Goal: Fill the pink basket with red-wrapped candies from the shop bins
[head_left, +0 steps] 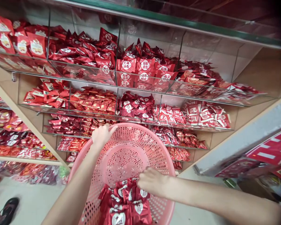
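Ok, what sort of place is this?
Probably a sweet or snack shop, though the contents are hidden: tiered shelving split into compartments, small red packets grouped by design, and a pink basket with loose packets inside.

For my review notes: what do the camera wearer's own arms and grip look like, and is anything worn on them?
The left grip and right grip are ungloved human hands. Both forearms are slim and bare, with no sleeve in view, and no watch or bracelet shows at either wrist. No cables or markings are visible. Rings can't be ruled out.
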`<control>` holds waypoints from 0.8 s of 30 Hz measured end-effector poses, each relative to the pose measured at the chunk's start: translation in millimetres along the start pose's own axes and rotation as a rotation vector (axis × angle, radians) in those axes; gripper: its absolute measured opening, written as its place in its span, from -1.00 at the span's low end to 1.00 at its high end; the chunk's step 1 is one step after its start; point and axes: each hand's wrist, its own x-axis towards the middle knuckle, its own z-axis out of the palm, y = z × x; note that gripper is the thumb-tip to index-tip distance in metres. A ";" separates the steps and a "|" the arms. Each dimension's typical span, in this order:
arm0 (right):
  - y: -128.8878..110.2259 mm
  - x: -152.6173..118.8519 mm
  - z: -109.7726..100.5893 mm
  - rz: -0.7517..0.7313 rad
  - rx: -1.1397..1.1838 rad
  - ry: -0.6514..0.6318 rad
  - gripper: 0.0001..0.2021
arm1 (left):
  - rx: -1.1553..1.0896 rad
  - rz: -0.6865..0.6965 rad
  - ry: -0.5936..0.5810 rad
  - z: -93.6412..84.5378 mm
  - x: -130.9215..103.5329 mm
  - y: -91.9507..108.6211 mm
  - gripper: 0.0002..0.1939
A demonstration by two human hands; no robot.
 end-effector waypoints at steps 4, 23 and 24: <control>-18.1 6.5 15.3 -0.060 -0.238 -0.039 -0.88 | -0.001 0.000 0.006 -0.8 -0.5 -0.7 -0.25; 66.1 12.6 -118.7 0.202 -0.113 0.449 -0.78 | -0.013 0.015 0.024 6.0 0.3 -5.2 -0.27; 84.5 15.2 -127.7 0.344 -0.136 0.486 -0.76 | -0.014 0.017 0.025 6.0 0.0 -6.0 -0.27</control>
